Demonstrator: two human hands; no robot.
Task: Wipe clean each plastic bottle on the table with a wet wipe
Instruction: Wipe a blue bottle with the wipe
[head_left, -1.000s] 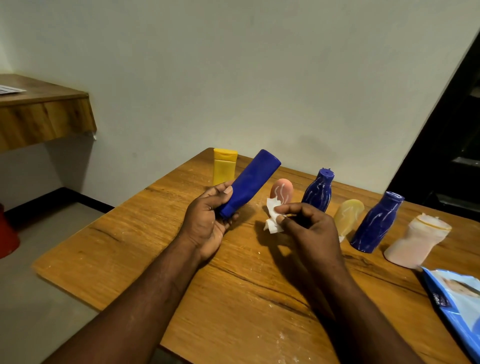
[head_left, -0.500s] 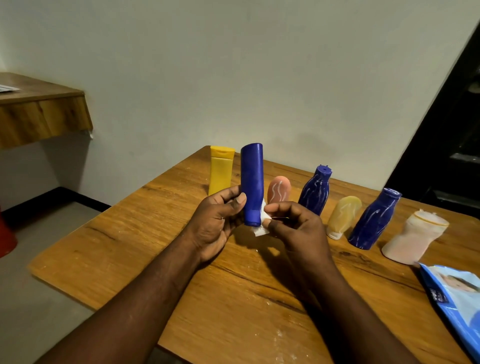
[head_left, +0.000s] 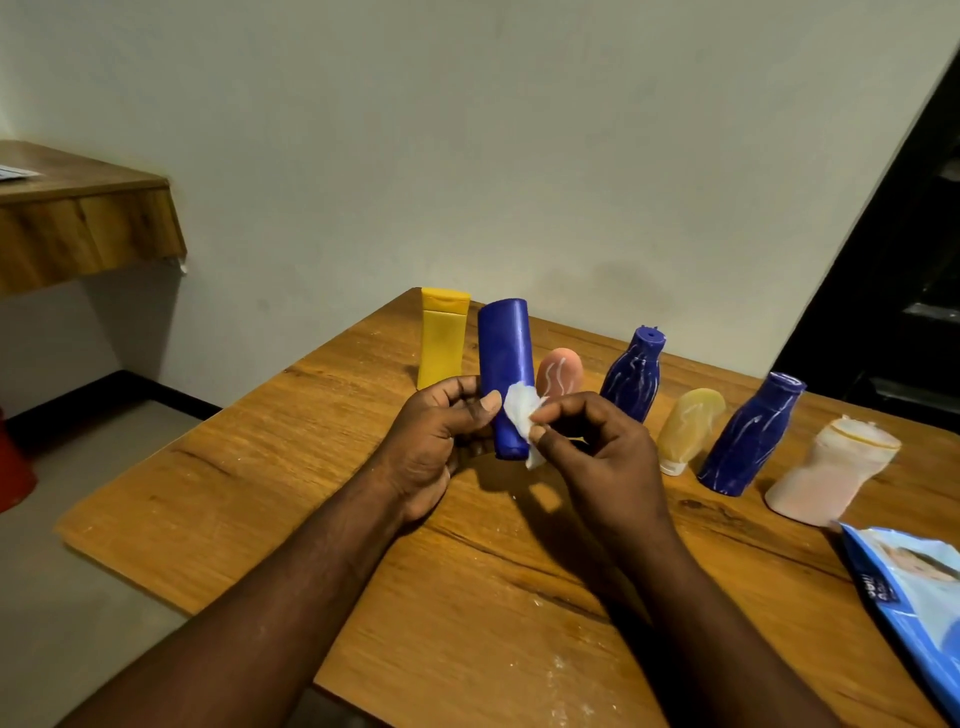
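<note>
My left hand (head_left: 434, 436) grips the lower end of a plain blue tube bottle (head_left: 505, 358), held nearly upright above the table. My right hand (head_left: 597, 452) pinches a small crumpled white wet wipe (head_left: 522, 415) against the bottle's right side. Behind stand a yellow bottle (head_left: 441, 338), a pink bottle (head_left: 558, 371) with white streaks, two dark blue streaked bottles (head_left: 634, 376) (head_left: 748, 436), a pale yellow bottle (head_left: 688, 428) leaning, and a whitish pink bottle (head_left: 831, 475).
The wooden table (head_left: 467, 597) meets a white wall at the back. A blue wet-wipe pack (head_left: 914, 592) lies at the right edge. A wooden shelf (head_left: 78, 223) juts from the wall at left, and a red object (head_left: 13, 467) sits on the floor.
The blue tube swung from tilted right to nearly upright. My right hand brought the wipe from beside the pink bottle up against the tube's side.
</note>
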